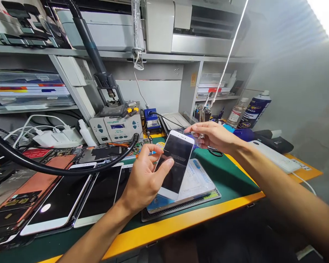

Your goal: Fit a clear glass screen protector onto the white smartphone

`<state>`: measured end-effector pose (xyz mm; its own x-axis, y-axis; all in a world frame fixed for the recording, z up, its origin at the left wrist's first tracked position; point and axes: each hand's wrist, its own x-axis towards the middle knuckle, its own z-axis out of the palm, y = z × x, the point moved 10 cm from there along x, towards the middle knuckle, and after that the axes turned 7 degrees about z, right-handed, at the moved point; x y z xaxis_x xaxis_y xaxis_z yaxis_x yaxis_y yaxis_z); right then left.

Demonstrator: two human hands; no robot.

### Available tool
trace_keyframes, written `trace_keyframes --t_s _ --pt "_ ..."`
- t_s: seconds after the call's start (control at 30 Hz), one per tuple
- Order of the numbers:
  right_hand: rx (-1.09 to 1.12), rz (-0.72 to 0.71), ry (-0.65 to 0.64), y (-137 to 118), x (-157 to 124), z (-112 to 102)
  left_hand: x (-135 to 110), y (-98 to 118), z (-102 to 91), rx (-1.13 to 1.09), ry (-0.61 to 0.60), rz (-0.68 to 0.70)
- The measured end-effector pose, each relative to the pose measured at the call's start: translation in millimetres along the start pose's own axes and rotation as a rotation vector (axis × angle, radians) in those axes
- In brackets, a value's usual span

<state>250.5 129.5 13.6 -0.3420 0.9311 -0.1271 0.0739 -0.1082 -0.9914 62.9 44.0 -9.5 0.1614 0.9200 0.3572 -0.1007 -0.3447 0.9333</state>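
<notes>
My left hand grips a white-framed phone screen by its left edge, thumb lying across the dark glass, holding it tilted above the bench. My right hand is beyond the screen's top right corner, its fingers pinched together at a thin clear film that I can barely make out against the clutter. Under the screen lies a flat pad with a blue-and-white sheet on a perforated plate.
Several white phones and screens lie at the left on the green mat with its orange edge. A black hose arcs across them. A rework station, bottles and scissors stand behind.
</notes>
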Motion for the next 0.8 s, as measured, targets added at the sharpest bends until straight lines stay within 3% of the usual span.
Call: trace_keyframes --t_s 0.17,0.33,0.43,0.6,0.8 --pt "0.281 0.155 -0.155 37 6 16 0 -1 3.5 -0.084 0.005 -0.028" --pt "0.367 0.164 -0.229 51 2 26 1 3 1.8 -0.057 0.032 -0.007" --pt "0.276 0.081 -0.262 51 -7 36 2 2 -0.8 -0.032 0.057 -0.007" --pt "-0.095 -0.127 -0.307 42 -23 69 4 -5 2.4 -0.052 0.055 -0.029" --pt "-0.264 -0.071 -0.194 45 -24 81 2 -12 -2.7 -0.155 0.186 -0.075"
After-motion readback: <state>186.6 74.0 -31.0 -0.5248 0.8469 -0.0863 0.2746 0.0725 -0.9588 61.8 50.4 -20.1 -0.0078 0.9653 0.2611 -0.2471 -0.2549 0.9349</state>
